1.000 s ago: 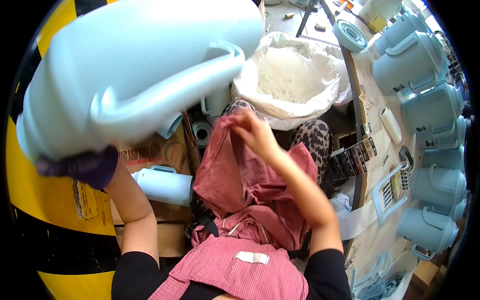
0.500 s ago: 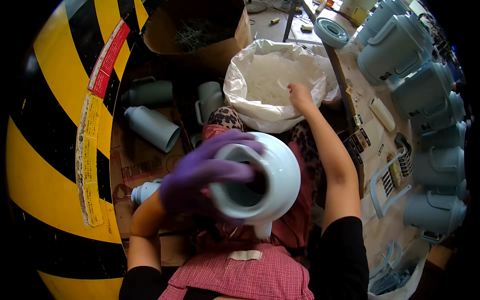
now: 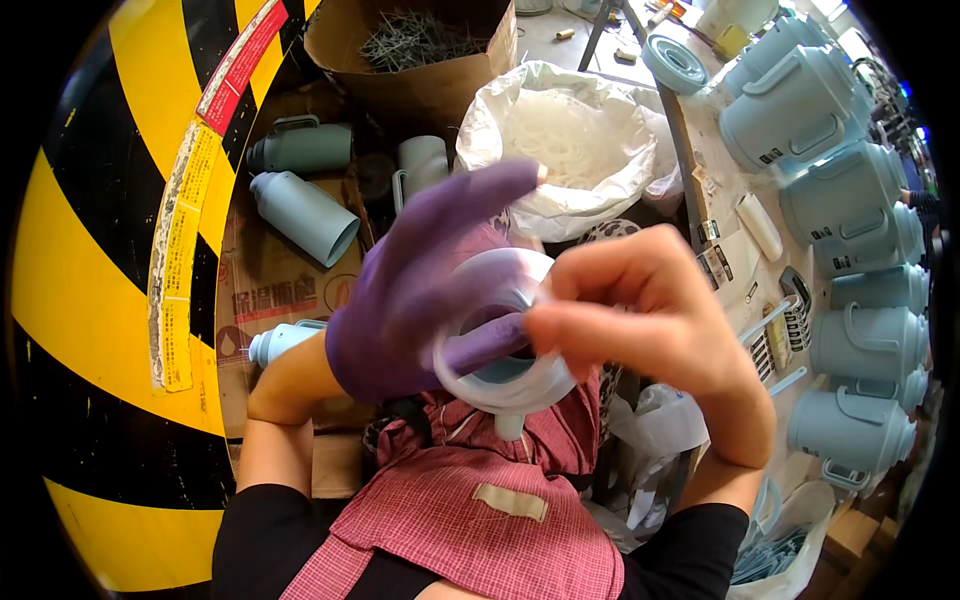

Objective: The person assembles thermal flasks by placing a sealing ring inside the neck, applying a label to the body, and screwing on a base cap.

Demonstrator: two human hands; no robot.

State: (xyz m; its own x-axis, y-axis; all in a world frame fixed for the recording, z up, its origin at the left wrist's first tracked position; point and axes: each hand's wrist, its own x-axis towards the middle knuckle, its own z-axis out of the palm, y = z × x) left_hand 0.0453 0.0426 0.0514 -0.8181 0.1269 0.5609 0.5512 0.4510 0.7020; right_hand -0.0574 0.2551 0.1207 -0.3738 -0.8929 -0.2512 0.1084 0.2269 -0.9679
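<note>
My left hand (image 3: 410, 290), in a purple glove, grips a pale blue plastic jug (image 3: 505, 375) held close to the camera, its open mouth toward me and one gloved finger lying across the rim. My bare right hand (image 3: 660, 320) pinches a clear ring-shaped part (image 3: 470, 285) at the jug's mouth. Both hands are raised above my lap, which is covered by a red checked apron (image 3: 470, 510).
A white bag of clear parts (image 3: 570, 140) lies ahead. Several pale blue jugs (image 3: 860, 270) line a bench on the right. More jug bodies (image 3: 305, 215) lie on cardboard at left, beside a yellow and black striped surface (image 3: 90, 280). A brown box of dark clips (image 3: 420, 45) stands behind.
The right hand came back from the white bag to the jug's mouth, pinching a clear ring. The jug and left hand rose closer to the camera.
</note>
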